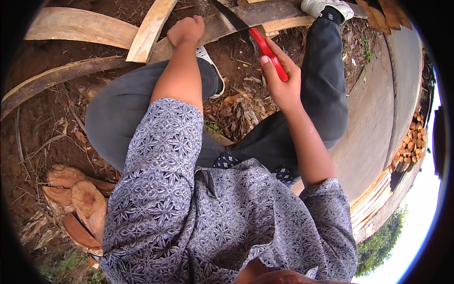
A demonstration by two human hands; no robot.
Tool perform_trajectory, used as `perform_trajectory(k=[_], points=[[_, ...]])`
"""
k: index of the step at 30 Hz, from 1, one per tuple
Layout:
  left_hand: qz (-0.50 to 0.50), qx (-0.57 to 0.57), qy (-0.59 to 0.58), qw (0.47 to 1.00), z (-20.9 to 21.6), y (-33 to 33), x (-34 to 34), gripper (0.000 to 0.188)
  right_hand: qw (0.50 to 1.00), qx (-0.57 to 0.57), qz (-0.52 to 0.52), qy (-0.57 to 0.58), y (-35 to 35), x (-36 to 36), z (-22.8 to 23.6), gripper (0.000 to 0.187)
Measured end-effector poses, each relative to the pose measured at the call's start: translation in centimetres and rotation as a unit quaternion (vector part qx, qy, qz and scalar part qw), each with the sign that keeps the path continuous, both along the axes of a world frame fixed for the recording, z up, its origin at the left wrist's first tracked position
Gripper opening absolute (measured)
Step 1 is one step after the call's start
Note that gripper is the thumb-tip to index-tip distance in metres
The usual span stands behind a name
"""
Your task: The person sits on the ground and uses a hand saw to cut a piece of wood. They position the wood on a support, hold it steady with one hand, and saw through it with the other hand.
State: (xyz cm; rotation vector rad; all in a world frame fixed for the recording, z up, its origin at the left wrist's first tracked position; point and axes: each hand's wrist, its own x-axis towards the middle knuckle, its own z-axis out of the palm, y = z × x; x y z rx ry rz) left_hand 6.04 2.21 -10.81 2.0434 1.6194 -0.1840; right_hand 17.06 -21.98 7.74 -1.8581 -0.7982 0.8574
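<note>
My right hand [283, 80] is wrapped round the red handle of a pruning saw [268, 54]. Its dark, curved blade runs up and left across a long bark-edged wooden slab [224, 26]; whether it touches the wood, I cannot tell. To the left of the blade, my left hand [186, 31] is closed on the same slab, its fingers partly hidden. A pale wooden strip [150, 31] slants across the slab beside my left hand. My legs are bent, with one white shoe [210, 71] below the slab and another white shoe [326, 6] at the far right.
A wide pale board [78, 26] and a curved bark strip [56, 78] lie on the soil at left. Cut wood pieces [87, 201] are heaped at lower left. On the right are a grey slab surface [373, 113] and stacked firewood [410, 144]. Wood chips [236, 111] litter the ground between my legs.
</note>
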Motion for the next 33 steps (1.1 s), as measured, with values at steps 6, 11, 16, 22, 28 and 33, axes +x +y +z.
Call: perform_trajectory(k=[6,11,16,22,28,33], points=[[-0.002,0.014,-0.007,1.000,-0.5,-0.1,0.3,0.060,1.000,-0.011,0.007,-0.018,-1.1,-0.4,0.7,0.052],[0.011,0.014,-0.009,1.000,-0.7,0.0,-0.2,0.061,0.998,-0.062,0.010,0.005,-4.3,-1.0,6.6,0.051],[0.005,0.026,0.015,1.000,-1.0,-0.2,0.0,0.061,0.997,-0.067,0.027,-0.020,-4.7,0.2,10.1,0.049],[-0.004,0.020,0.023,1.000,-0.8,-0.3,1.2,0.061,0.999,0.014,-0.015,-0.039,3.0,2.1,-2.7,0.045],[0.006,0.059,0.004,0.998,-2.0,0.0,-0.2,0.059,0.999,0.031,0.011,0.003,1.2,2.0,-5.9,0.049],[-0.002,0.056,-0.003,0.998,-1.6,0.4,0.1,0.060,0.997,0.055,0.030,-0.043,-2.1,1.1,-9.0,0.054]])
